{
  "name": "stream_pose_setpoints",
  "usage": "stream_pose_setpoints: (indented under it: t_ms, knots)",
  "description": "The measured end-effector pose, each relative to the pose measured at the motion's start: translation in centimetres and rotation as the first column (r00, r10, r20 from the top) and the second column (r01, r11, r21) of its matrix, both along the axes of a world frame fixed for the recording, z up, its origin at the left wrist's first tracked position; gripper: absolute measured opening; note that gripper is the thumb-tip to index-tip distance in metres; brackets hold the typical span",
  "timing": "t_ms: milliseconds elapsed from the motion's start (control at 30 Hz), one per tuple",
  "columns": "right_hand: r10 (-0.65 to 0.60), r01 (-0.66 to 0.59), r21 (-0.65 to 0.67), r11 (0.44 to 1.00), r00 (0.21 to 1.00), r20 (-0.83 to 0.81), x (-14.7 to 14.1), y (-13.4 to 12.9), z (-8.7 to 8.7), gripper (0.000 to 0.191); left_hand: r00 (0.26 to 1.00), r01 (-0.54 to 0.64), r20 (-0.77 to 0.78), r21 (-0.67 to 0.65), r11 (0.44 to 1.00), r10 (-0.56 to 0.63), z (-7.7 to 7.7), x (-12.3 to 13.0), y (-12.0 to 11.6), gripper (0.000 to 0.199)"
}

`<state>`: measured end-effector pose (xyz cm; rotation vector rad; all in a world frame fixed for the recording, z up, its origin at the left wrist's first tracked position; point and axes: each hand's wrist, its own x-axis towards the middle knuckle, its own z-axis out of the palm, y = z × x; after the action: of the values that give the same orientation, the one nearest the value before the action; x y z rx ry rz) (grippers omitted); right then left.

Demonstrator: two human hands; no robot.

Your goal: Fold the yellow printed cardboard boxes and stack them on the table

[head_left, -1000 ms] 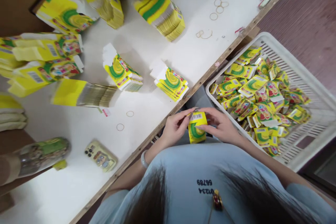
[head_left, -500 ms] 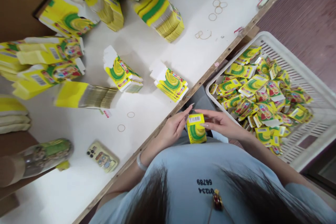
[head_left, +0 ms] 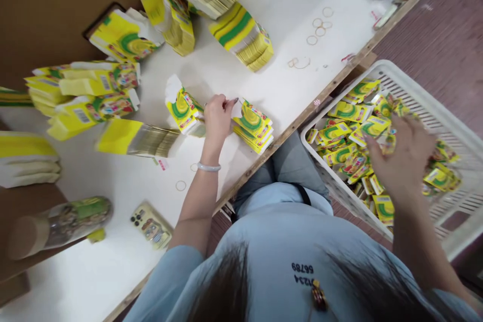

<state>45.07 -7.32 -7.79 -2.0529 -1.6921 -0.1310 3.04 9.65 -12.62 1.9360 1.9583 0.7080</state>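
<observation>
My left hand (head_left: 220, 114), a pale bangle on its wrist, reaches over the table to a small stack of yellow-and-green cartons (head_left: 252, 125) near the front edge. Its thumb and fingertips are pinched together at the white end flap of a carton there. Left of that hand stands a second small carton stack (head_left: 184, 109). Over the white basket (head_left: 388, 66) hangs my right hand (head_left: 405, 156), slightly blurred, thumb and fingers apart, with nothing visible in it. Below it lies a heap of small folded cartons (head_left: 362, 133), partly hidden by the hand.
Bundles of flat cartons (head_left: 241, 35) fill the table's back and left. A phone (head_left: 151, 226) and a clear jar (head_left: 71, 221) lie at the near left. Rubber bands (head_left: 320, 27) are scattered to the right. The table's wooden edge (head_left: 294, 126) runs between table and basket.
The hands have separated: the left went forward to the carton stack, the right moved out over the basket. The carton they held at my waist is no longer in them.
</observation>
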Motion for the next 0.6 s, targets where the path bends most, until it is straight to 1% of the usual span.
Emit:
stream_pose_setpoints:
  t_ms: [67,167,267,367,433,500,533,567,600]
  knots:
    - [0.167,-0.168,0.003,0.986,0.975,-0.144,-3.3,1.5,-0.6,0.063,0.998,0.057,-0.012,0.085,0.995,-0.057,0.7,-0.1,-0.3,0.037]
    - [0.350,-0.350,0.058,0.935,0.887,-0.301,-9.3,4.7,-1.4,0.055,0.991,0.133,-0.019,0.237,0.962,-0.132,2.4,0.3,-1.3,0.048]
    - [0.509,-0.471,0.195,0.860,0.781,-0.360,-14.6,8.2,-1.7,0.058,0.982,0.172,0.023,0.315,0.933,-0.189,4.7,1.5,-3.3,0.055]
    - [0.613,-0.551,0.270,0.789,0.682,-0.398,-18.1,10.5,-1.3,0.062,0.971,0.154,0.127,0.317,0.936,-0.202,7.0,2.9,-6.1,0.057]
    - [0.641,-0.594,0.262,0.760,0.621,-0.450,-19.2,10.7,-0.9,0.058,0.959,0.142,0.193,0.303,0.942,-0.206,8.2,3.6,-7.8,0.055]
    - [0.641,-0.617,0.247,0.747,0.570,-0.515,-19.5,9.8,-0.5,0.053,0.934,0.149,0.271,0.303,0.941,-0.235,8.6,4.2,-9.3,0.050]
    - [0.631,-0.615,0.245,0.750,0.552,-0.545,-19.4,9.0,-0.3,0.052,0.910,0.171,0.316,0.306,0.937,-0.269,8.5,4.5,-9.9,0.050]
    - [0.615,-0.599,0.250,0.761,0.543,-0.571,-19.3,8.2,-0.1,0.051,0.879,0.213,0.356,0.305,0.928,-0.319,8.2,4.9,-10.4,0.056]
    - [0.598,-0.571,0.262,0.778,0.544,-0.588,-19.2,7.3,0.2,0.050,0.841,0.274,0.388,0.297,0.915,-0.378,7.7,5.4,-11.1,0.068]
